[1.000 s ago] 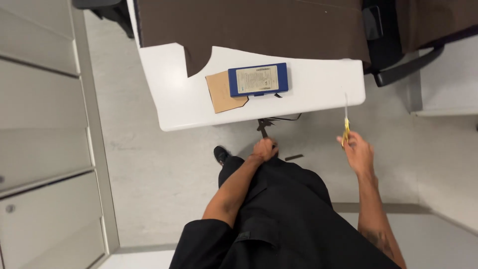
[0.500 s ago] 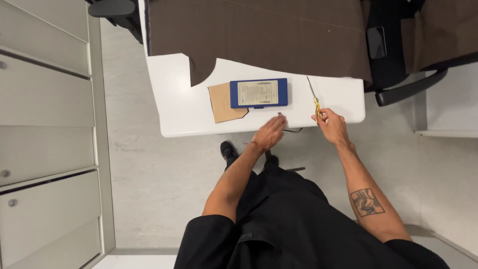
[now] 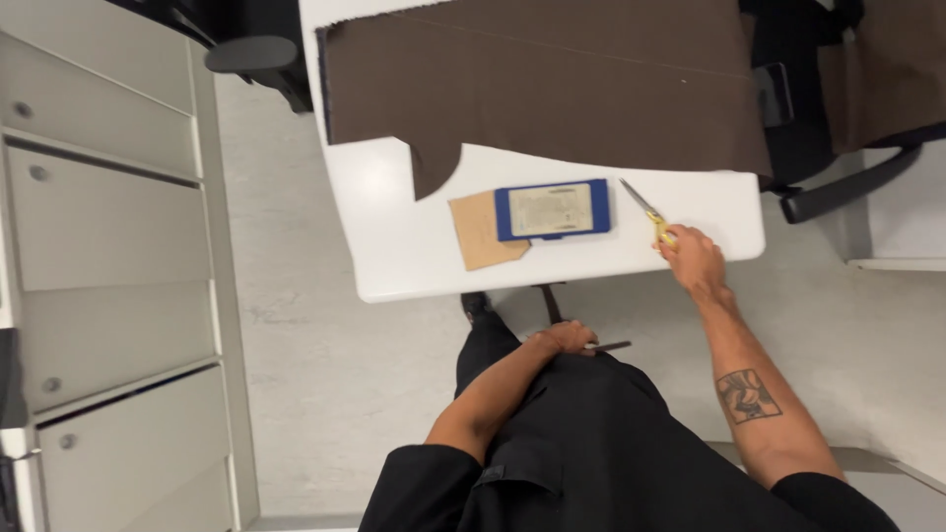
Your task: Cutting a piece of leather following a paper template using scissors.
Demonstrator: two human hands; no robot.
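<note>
Closest to the camera is the person's own body, all in black clothes. The right arm has a dark picture drawn on the skin, and it stretches out to the white table (image 3: 394, 246).

The left hand (image 3: 564, 339) sits low, by the person's lap, under the edge of the table. Its fingers are curled in. A thin dark stick-like thing (image 3: 606, 346) pokes out beside it, touching the fingers, but I cannot tell if the hand is really gripping it. A black shoe (image 3: 476, 304) shows on the pale floor just below the table edge.

A bit farther out, the right hand (image 3: 693, 259) is at the near edge of the table, on its right side. It is closed around the yellow handles of the scissors (image 3: 645, 211). The scissors lie on the table top with the metal blades pointing away and to the left.

Just left of the scissors is a flat blue case (image 3: 552, 209) with a pale middle. It lies partly on top of a piece of tan card (image 3: 481, 236).

Farther back, a big sheet of brown cloth (image 3: 552, 74) covers the far part of the table. It has a curved bite cut out of its near edge.

At the left stand pale grey drawers (image 3: 99, 227). At the far right is a black chair (image 3: 838, 187).
</note>
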